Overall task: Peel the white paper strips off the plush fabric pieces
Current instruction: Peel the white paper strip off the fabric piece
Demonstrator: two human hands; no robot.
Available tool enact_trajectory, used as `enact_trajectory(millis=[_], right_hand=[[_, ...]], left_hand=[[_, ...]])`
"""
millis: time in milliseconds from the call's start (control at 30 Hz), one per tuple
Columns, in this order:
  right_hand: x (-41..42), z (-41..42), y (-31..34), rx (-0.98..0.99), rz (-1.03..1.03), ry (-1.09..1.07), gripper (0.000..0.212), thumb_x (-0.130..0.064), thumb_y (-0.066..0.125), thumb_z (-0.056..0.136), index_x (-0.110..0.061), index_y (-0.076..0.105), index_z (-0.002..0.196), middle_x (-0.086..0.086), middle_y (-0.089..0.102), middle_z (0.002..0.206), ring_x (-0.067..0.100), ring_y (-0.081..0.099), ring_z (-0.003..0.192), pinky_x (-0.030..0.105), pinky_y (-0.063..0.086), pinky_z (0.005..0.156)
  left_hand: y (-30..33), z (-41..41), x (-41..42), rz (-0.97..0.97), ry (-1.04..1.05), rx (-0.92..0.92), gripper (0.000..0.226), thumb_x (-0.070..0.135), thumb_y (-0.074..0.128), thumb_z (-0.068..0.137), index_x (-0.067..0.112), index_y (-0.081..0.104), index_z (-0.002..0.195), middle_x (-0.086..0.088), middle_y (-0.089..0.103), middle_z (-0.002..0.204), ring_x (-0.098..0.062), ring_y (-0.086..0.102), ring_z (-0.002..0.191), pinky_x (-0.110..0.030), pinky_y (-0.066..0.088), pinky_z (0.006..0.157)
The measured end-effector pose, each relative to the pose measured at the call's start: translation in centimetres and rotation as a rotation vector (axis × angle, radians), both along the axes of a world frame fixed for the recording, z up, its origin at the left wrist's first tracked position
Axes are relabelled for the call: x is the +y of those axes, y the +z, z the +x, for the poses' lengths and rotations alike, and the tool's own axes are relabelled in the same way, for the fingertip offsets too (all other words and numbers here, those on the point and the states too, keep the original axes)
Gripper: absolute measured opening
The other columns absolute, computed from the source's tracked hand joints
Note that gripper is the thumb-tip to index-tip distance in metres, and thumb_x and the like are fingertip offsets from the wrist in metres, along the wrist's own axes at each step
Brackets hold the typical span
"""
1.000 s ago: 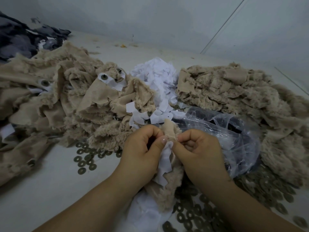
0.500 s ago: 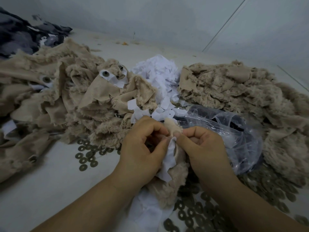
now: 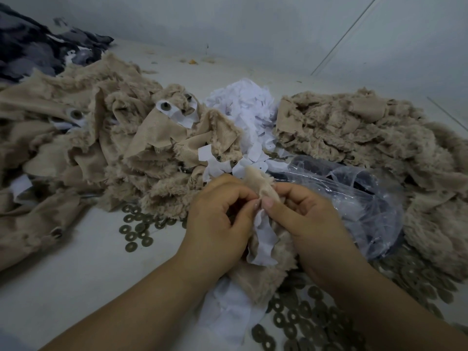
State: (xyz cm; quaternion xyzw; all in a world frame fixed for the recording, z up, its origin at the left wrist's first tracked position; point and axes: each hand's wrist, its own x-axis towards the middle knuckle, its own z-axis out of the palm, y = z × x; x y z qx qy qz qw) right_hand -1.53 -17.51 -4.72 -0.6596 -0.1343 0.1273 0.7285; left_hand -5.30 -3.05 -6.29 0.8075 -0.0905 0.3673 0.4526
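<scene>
Head view: left hand [image 3: 217,224] and right hand [image 3: 304,219] curled in tight at centre, thumbs nearly touching, both pinching one plush piece [image 3: 266,269] held up off the counter [image 3: 76,269]. Fabric bunched between the fingers, probably to brace it while the strip [image 3: 262,239] gets worked loose at its top edge; strip dangling free below the thumbs, lower end curling over the fur. Unpeeled heap [image 3: 106,153] at left within easy reach, white tabs showing on it; peeled-looking pile [image 3: 367,138] off to the right, kept apart, likely a done stack. Scrap paper [image 3: 245,107] mounded between them at the back. Washers [image 3: 136,229] scattered on the counter, more under the right forearm. Clear bag [image 3: 354,198] just behind the right hand, dark contents hard to read through the plastic. Hidden: exact nail grip on the strip edge, how much of it remains stuck, fingertips buried in fur. Dark fabric [image 3: 38,49] cut off at the top left corner.
</scene>
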Motion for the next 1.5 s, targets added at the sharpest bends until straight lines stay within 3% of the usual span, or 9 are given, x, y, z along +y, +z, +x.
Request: enact_trajectory(millis=[233,400,567,700,867,933,1167,1300,1500], right_hand=[[-0.06,-0.12,0.17,-0.030,-0.007,-0.033,0.012,-0.021,0.076,0.076,-0.017,0.079,0.086,0.006,0.078,0.081,0.015,0.074,0.070,0.021,0.057,0.061],[-0.19,-0.19,0.21,-0.098,-0.057,-0.075,0.008,-0.010,0.075,0.082,-0.016,0.080,0.084,0.005,0.077,0.077,0.017,0.074,0.068,0.023,0.058,0.061],[-0.15,-0.46,0.21,-0.023,-0.015,-0.116,0.009,-0.008,0.077,0.079,-0.017,0.079,0.081,0.010,0.077,0.076,0.023,0.075,0.067,0.025,0.058,0.057],[-0.10,-0.55,0.33,0.018,0.008,-0.118,0.011,-0.021,0.078,0.069,-0.015,0.078,0.078,0.013,0.076,0.075,0.024,0.075,0.065,0.027,0.059,0.056],[-0.19,-0.58,0.38,-0.035,-0.021,-0.105,0.005,-0.013,0.075,0.080,-0.016,0.079,0.080,0.010,0.077,0.076,0.021,0.076,0.069,0.024,0.058,0.058],[-0.26,-0.65,0.34,-0.066,-0.042,-0.109,0.015,-0.008,0.072,0.085,-0.019,0.079,0.080,0.007,0.077,0.074,0.018,0.075,0.067,0.022,0.057,0.057],[-0.08,-0.63,0.43,-0.078,-0.095,-0.131,0.012,-0.007,0.070,0.087,-0.016,0.078,0.083,0.003,0.077,0.076,0.011,0.074,0.069,0.017,0.055,0.061],[-0.04,-0.74,0.48,-0.054,-0.101,-0.150,0.015,-0.008,0.070,0.088,-0.015,0.077,0.078,0.008,0.076,0.073,0.017,0.073,0.066,0.022,0.058,0.058],[0.07,-0.90,0.88,-0.015,-0.052,-0.174,0.024,-0.007,0.070,0.088,-0.021,0.079,0.071,0.008,0.076,0.072,0.018,0.075,0.066,0.024,0.058,0.058]], left_hand=[[-0.17,0.06,0.00,0.005,0.004,0.010,0.012,0.002,0.062,0.086,0.004,0.064,0.074,-0.002,0.057,0.075,-0.014,0.054,0.071,-0.028,0.044,0.063],[-0.28,0.07,-0.01,-0.001,-0.009,0.009,0.010,0.001,0.065,0.084,0.004,0.064,0.074,-0.002,0.058,0.076,-0.015,0.055,0.072,-0.031,0.046,0.064],[-0.21,0.15,-0.13,-0.005,-0.018,0.009,0.006,0.006,0.069,0.084,0.006,0.068,0.078,-0.002,0.061,0.079,-0.015,0.057,0.075,-0.027,0.048,0.066],[-0.29,0.12,-0.06,-0.010,-0.018,0.013,0.005,0.005,0.069,0.085,0.006,0.071,0.081,0.000,0.063,0.080,-0.012,0.059,0.077,-0.024,0.049,0.068],[-0.32,0.14,-0.05,0.000,-0.029,0.003,0.005,0.004,0.069,0.085,0.004,0.073,0.082,-0.001,0.065,0.081,-0.011,0.061,0.077,-0.022,0.049,0.070],[-0.31,0.10,-0.12,0.005,-0.032,-0.013,0.005,0.004,0.069,0.084,0.003,0.074,0.081,-0.002,0.066,0.081,-0.011,0.062,0.077,-0.021,0.049,0.070],[-0.35,0.11,-0.32,0.097,0.026,-0.071,0.009,0.010,0.070,0.086,0.005,0.075,0.080,0.000,0.067,0.079,-0.006,0.060,0.075,-0.015,0.047,0.071],[-0.45,0.18,-0.51,0.116,0.036,-0.092,0.006,0.007,0.071,0.083,0.006,0.073,0.078,-0.001,0.067,0.077,-0.009,0.060,0.072,-0.023,0.049,0.065],[-0.37,0.06,-0.38,0.004,-0.006,-0.046,0.007,0.003,0.076,0.081,0.010,0.076,0.084,0.002,0.071,0.083,-0.003,0.064,0.079,-0.014,0.050,0.074]])
